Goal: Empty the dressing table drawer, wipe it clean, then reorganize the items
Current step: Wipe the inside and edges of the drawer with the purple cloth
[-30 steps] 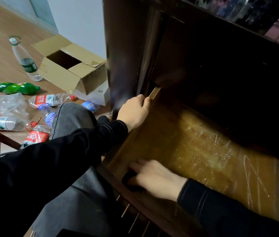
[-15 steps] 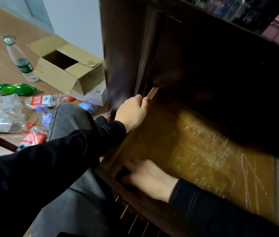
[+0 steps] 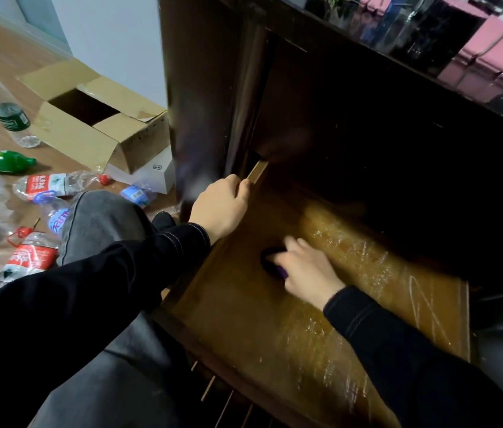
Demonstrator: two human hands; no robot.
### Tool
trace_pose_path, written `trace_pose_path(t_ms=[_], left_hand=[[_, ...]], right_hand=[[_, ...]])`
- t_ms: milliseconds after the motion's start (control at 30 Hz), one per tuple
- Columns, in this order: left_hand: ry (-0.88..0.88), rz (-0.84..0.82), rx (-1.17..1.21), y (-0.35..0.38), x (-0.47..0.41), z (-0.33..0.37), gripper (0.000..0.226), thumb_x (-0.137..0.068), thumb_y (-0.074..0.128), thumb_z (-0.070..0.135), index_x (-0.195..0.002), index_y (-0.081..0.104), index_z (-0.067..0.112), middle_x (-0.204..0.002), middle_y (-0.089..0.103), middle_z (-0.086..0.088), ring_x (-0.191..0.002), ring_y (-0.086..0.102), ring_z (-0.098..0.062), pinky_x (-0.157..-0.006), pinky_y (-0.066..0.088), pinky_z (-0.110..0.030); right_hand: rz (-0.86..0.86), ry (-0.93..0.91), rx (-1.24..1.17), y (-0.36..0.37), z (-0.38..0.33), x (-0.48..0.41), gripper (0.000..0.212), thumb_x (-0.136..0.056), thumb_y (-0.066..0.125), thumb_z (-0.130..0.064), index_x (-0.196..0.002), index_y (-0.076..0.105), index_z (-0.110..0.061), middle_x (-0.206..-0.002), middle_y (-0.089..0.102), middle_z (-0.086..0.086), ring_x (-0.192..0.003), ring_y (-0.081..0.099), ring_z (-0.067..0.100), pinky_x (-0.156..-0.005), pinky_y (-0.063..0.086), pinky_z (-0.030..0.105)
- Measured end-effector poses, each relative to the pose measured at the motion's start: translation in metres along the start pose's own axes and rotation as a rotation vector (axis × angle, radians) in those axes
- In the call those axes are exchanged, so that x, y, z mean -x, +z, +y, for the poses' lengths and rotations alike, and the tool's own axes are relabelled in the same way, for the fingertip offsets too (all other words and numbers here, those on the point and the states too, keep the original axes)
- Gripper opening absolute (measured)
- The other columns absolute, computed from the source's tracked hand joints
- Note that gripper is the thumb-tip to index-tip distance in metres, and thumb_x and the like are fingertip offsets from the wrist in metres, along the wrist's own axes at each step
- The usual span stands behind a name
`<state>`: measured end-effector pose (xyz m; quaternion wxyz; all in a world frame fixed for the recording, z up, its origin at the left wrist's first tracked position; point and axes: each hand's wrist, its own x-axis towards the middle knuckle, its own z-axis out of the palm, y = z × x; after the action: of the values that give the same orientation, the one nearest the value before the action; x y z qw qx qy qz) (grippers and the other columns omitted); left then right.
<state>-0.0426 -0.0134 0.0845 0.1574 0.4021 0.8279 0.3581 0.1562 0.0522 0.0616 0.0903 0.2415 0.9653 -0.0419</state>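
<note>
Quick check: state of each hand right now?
Left hand: closed, fingers curled over the drawer's side wall.
Right hand: on a dark cloth; blurred, grip or flat press cannot be told.

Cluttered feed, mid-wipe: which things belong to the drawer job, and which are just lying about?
Job: drawer, dark cloth, right hand on it, left hand gripping the drawer's side.
Lying about: cardboard box, white box, plastic bottles on the floor.
</note>
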Motion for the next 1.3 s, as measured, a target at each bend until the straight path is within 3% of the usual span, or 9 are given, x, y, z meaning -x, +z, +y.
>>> trace_pose_path(t_ms=[167,367,500,633,767,867,1033,1133,1300], left_hand=[[-0.005,0.005,0.004,0.000,0.001,-0.001,0.042,-0.105,0.033,0.045,-0.090,0.054,0.013,-0.083,0.060,-0.002,-0.077,0.057,-0.025,-0.066,0.036,-0.036],[-0.007,-0.009,0.005,-0.001,0.001,0.000,0.042,-0.105,0.032,0.046,-0.093,0.056,0.013,-0.089,0.062,-0.005,-0.082,0.059,-0.027,-0.072,0.043,-0.039],[0.001,-0.010,-0.001,0.000,0.001,0.000,0.042,-0.105,0.032,0.046,-0.094,0.056,0.014,-0.092,0.062,-0.005,-0.084,0.059,-0.027,-0.076,0.047,-0.042],[0.013,0.014,-0.042,0.002,0.001,-0.001,0.041,-0.105,0.031,0.046,-0.089,0.052,0.015,-0.088,0.058,-0.003,-0.081,0.057,-0.028,-0.070,0.036,-0.037],[0.000,0.004,-0.025,0.000,0.002,0.001,0.042,-0.105,0.031,0.046,-0.092,0.054,0.015,-0.090,0.060,-0.005,-0.083,0.058,-0.029,-0.074,0.045,-0.040],[-0.005,0.002,-0.017,0.000,0.002,0.002,0.042,-0.105,0.031,0.047,-0.093,0.055,0.016,-0.089,0.060,-0.003,-0.081,0.059,-0.026,-0.072,0.045,-0.039],[0.002,0.014,-0.028,0.002,0.001,0.000,0.040,-0.105,0.031,0.046,-0.090,0.053,0.016,-0.089,0.059,-0.004,-0.080,0.056,-0.028,-0.070,0.038,-0.037],[0.010,0.013,-0.030,0.002,0.000,-0.001,0.041,-0.105,0.031,0.046,-0.092,0.054,0.015,-0.090,0.060,-0.005,-0.082,0.057,-0.029,-0.070,0.039,-0.037],[0.014,0.008,-0.030,0.001,0.001,0.000,0.041,-0.106,0.031,0.046,-0.093,0.054,0.014,-0.092,0.061,-0.006,-0.084,0.058,-0.030,-0.074,0.045,-0.040]], right_hand=[[-0.198,-0.469,-0.026,0.027,-0.042,0.074,0.049,-0.069,0.072,-0.002,-0.111,0.070,-0.027,-0.106,0.056,0.006,-0.088,0.052,0.024,-0.052,0.045,0.035],[0.070,0.026,0.037,0.000,0.020,-0.005,0.054,-0.091,0.061,-0.006,-0.140,0.057,-0.028,-0.139,0.047,0.006,-0.122,0.049,0.026,-0.095,0.052,0.040],[0.003,0.032,0.028,0.004,0.011,-0.002,0.051,-0.087,0.065,-0.008,-0.135,0.060,-0.025,-0.144,0.047,0.010,-0.125,0.049,0.029,-0.097,0.052,0.042],[-0.123,-0.293,-0.037,0.031,-0.027,0.049,0.051,-0.071,0.072,-0.004,-0.116,0.070,-0.029,-0.117,0.061,0.008,-0.094,0.055,0.024,-0.061,0.051,0.031],[0.076,0.009,0.014,0.015,0.017,-0.005,0.056,-0.088,0.060,-0.007,-0.139,0.058,-0.030,-0.132,0.050,0.005,-0.116,0.053,0.026,-0.089,0.054,0.041],[0.124,0.246,0.010,-0.002,0.049,-0.042,0.053,-0.092,0.063,-0.014,-0.143,0.054,-0.030,-0.129,0.050,0.001,-0.117,0.053,0.023,-0.092,0.053,0.038],[0.011,0.050,-0.042,0.027,0.007,0.014,0.051,-0.087,0.068,-0.011,-0.135,0.057,-0.025,-0.141,0.046,0.009,-0.121,0.054,0.030,-0.095,0.054,0.040],[-0.084,-0.158,-0.077,0.041,-0.011,0.053,0.058,-0.081,0.070,-0.007,-0.134,0.058,-0.029,-0.127,0.050,0.005,-0.107,0.058,0.027,-0.073,0.059,0.036],[0.053,0.133,-0.051,0.013,0.030,-0.007,0.054,-0.092,0.064,-0.012,-0.142,0.054,-0.032,-0.132,0.047,0.000,-0.112,0.056,0.022,-0.091,0.055,0.036]])
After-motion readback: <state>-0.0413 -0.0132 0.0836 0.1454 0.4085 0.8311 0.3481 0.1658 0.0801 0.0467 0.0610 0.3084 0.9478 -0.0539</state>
